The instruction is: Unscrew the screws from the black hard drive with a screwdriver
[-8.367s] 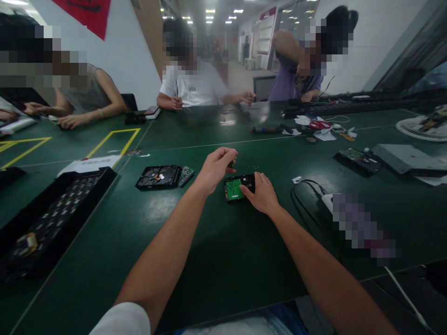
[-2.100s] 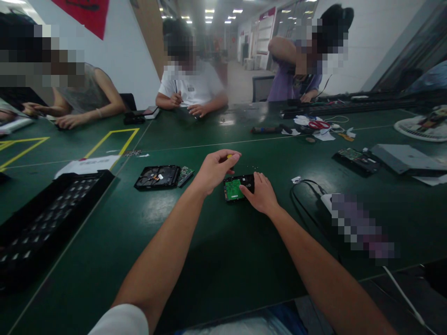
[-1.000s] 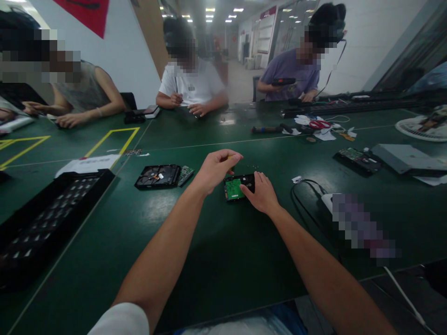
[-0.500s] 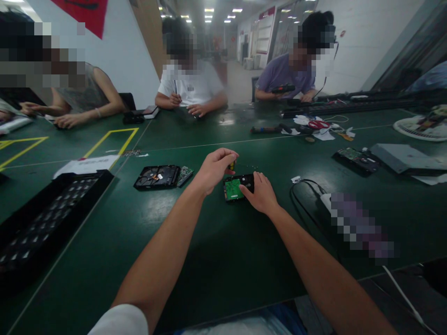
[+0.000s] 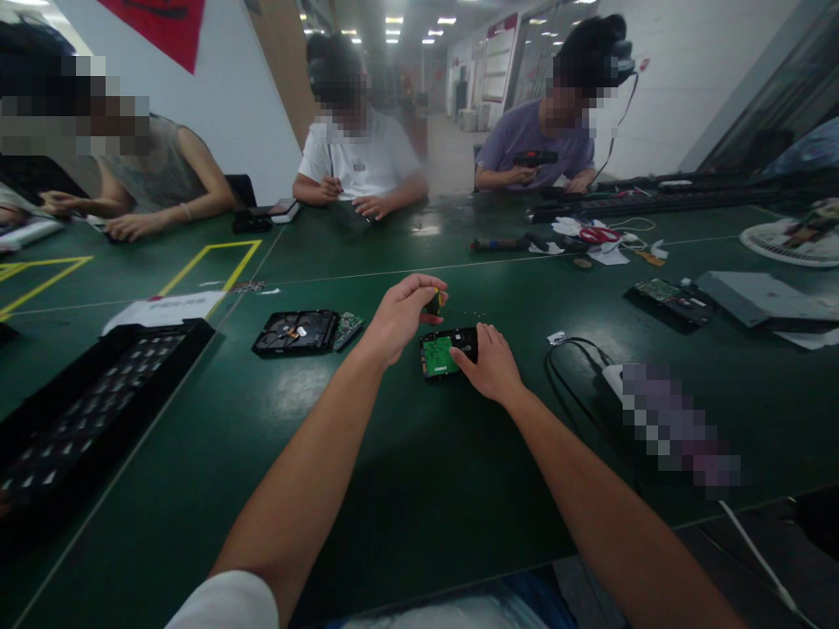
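Observation:
A hard drive with a green circuit board (image 5: 438,355) lies on the green table in front of me. My right hand (image 5: 490,360) rests over its right end, thumb on the top face and fingers along the far edge, holding it. Above the drive's far left corner, my left hand (image 5: 410,316) is closed around a small black and yellow tool (image 5: 435,302); the tool's lower end is hard to make out. Tiny screws (image 5: 475,314) lie just beyond the drive. Left of my hands sit an opened drive (image 5: 296,333) and a loose circuit board (image 5: 347,331).
A long black tray (image 5: 98,402) stands at the left. To the right are a cable (image 5: 570,384), another drive (image 5: 672,301) and a grey metal case (image 5: 764,299). Papers and cords (image 5: 606,238) lie farther back. Three people sit across the table.
The black and yellow tool has turned slightly in my left fingers. My right hand and the drive stay in place. Across the table, the person in purple has shifted the power tool slightly.

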Tool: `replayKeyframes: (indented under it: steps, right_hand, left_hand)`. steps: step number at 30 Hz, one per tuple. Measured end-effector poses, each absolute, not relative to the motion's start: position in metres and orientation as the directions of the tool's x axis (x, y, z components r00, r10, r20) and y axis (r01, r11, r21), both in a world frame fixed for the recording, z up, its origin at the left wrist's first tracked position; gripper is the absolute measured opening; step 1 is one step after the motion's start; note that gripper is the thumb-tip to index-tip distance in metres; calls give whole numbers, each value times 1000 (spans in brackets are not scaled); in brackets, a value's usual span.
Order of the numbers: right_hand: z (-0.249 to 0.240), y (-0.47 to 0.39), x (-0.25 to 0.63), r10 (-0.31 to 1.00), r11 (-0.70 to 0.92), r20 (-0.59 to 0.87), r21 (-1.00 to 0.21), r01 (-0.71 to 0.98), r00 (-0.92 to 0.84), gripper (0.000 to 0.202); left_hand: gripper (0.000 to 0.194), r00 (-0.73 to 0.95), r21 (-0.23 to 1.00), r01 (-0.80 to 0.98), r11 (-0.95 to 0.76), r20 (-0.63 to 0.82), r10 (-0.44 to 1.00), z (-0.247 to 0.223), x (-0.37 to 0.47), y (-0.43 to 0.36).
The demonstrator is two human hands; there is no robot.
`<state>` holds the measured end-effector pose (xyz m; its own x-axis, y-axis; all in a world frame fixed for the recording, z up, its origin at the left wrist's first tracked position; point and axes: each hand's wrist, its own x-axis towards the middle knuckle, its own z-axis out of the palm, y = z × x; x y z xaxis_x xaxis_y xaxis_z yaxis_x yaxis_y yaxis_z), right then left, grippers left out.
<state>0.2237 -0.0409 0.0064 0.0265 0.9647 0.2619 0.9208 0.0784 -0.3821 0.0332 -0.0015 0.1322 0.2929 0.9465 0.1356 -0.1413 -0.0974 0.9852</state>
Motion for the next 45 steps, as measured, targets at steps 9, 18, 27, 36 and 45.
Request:
replayKeyframes:
  steps: [9, 18, 27, 36, 45]
  right_hand:
    - [6, -40, 224, 968, 67, 248, -371, 926, 29, 89]
    - [6, -40, 223, 969, 66, 244, -369, 927, 28, 89]
    - [5, -40, 225, 971, 68, 239, -397, 915, 31, 89]
    - [5, -40, 224, 969, 69, 246, -380, 922, 29, 87]
    - [5, -41, 225, 966, 80, 258, -382, 921, 23, 89]
  left_hand:
    - [23, 295, 976, -15, -219, 214, 931, 126, 32, 2]
    - [23, 335, 986, -55, -157, 166, 927, 129, 32, -2]
    - [18, 316, 987, -55, -154, 164, 934, 131, 32, -3]
    - [15, 298, 989, -132, -71, 107, 948, 133, 33, -4]
    - [17, 274, 987, -120, -102, 132, 953, 133, 34, -3]
